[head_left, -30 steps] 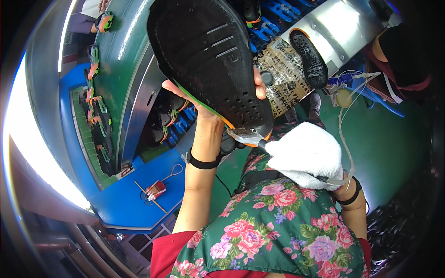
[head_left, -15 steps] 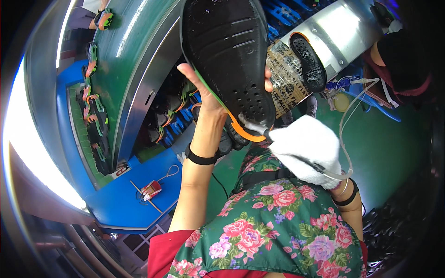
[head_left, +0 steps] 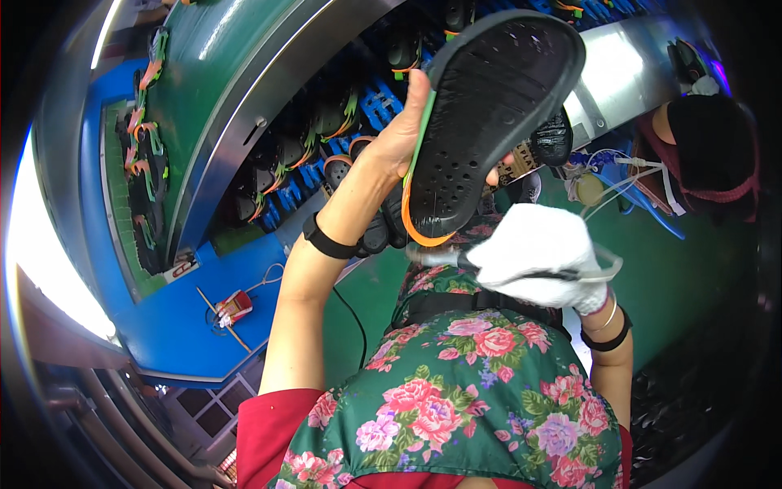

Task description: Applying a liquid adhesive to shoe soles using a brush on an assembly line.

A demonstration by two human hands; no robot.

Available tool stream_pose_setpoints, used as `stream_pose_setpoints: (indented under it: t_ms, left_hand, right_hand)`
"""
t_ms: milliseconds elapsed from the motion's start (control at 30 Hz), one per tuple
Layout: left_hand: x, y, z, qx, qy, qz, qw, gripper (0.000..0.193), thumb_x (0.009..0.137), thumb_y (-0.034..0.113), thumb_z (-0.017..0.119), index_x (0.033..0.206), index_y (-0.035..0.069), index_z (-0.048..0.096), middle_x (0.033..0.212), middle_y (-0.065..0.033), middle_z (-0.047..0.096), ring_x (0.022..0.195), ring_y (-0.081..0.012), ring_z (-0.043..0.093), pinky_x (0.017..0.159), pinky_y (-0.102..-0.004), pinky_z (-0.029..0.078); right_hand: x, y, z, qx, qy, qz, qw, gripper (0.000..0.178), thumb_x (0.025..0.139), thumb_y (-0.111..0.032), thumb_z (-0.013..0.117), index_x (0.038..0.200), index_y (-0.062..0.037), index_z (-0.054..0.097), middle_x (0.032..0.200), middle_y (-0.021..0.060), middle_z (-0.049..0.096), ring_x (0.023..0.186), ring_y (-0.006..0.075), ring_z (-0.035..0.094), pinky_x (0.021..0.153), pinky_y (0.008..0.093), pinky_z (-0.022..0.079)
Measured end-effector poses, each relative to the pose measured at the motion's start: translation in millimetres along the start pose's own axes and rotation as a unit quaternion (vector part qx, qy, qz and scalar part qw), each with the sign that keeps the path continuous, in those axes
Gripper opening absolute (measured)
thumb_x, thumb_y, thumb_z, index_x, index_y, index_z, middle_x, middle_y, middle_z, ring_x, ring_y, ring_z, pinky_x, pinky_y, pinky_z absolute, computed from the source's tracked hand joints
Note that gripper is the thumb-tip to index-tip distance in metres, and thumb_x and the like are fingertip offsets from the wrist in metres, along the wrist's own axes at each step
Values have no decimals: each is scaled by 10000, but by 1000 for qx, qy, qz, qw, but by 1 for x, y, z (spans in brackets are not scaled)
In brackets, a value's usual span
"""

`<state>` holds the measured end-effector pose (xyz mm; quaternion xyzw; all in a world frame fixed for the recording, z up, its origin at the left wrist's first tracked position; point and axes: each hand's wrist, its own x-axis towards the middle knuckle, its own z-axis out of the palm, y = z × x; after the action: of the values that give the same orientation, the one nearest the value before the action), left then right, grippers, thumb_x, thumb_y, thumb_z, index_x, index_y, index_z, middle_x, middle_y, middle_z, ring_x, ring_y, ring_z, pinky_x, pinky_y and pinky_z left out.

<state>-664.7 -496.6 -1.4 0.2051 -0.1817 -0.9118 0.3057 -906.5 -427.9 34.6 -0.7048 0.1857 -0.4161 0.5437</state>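
A large black shoe sole (head_left: pixel 501 106) is held up in front of me, tilted. It has small round holes, an orange rim at its near end and a green edge on the left. My left hand (head_left: pixel 399 138) is closed around it, thumb on the left edge and fingertips showing past its right side. In a white glove, my right hand (head_left: pixel 533 253) grips a brush (head_left: pixel 444 257) with a thin clear tube (head_left: pixel 609 267) running from it. The blurred bristles are just below the sole's orange end, apart from it.
A conveyor (head_left: pixel 358 114) carries black and orange shoe parts on blue holders. On the left, a blue table (head_left: pixel 195 326) bears a red container (head_left: pixel 235 308). A shiny metal surface (head_left: pixel 607 77) lies at the upper right. Another person (head_left: pixel 705 147) sits at far right.
The sole has moved right and tilted, its far end swinging right. The brush has come off the sole's near end and now hangs below it. The white wet patch there has thinned.
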Motion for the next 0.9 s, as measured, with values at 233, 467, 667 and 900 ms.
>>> stream_pose_setpoints:
  t_ms: [233, 467, 667, 900]
  left_hand:
    - [1, 0, 12, 156, 132, -99, 974, 1049, 846, 877, 349, 1455, 34, 489, 1217, -253, 664, 922, -391, 740, 734, -524, 655]
    - [5, -13, -15, 22, 84, -84, 993, 1057, 872, 893, 244, 1417, 33, 525, 1071, -263, 695, 866, -407, 747, 697, -487, 656]
    - [6, -71, -12, -235, 168, 18, 957, 808, 1014, 694, 291, 1320, 10, 592, 1108, -237, 697, 899, -400, 730, 817, -532, 620]
    - [-6, -125, 16, -184, 222, 115, 951, 404, 1109, 279, 387, 1361, 27, 577, 1323, -187, 637, 1193, -266, 633, 1075, -450, 484]
  right_hand:
    - [5, 3, 1, -90, -103, -46, 990, 269, 784, -68, 810, 1050, -89, 777, 1057, 75, 766, 886, 253, 711, 771, 373, 576]
    - [-1, 16, -14, 48, 2, 113, 992, 183, 772, -38, 817, 952, -60, 793, 959, 115, 772, 861, 237, 727, 791, 347, 567]
    - [-5, 19, -16, 101, 296, 235, 920, 207, 803, 109, 710, 989, 29, 756, 1052, 145, 755, 953, 185, 705, 890, 293, 537]
    - [3, 3, -32, -117, 133, 193, 965, 183, 774, 52, 782, 954, 20, 763, 959, 128, 759, 897, 217, 719, 843, 331, 554]
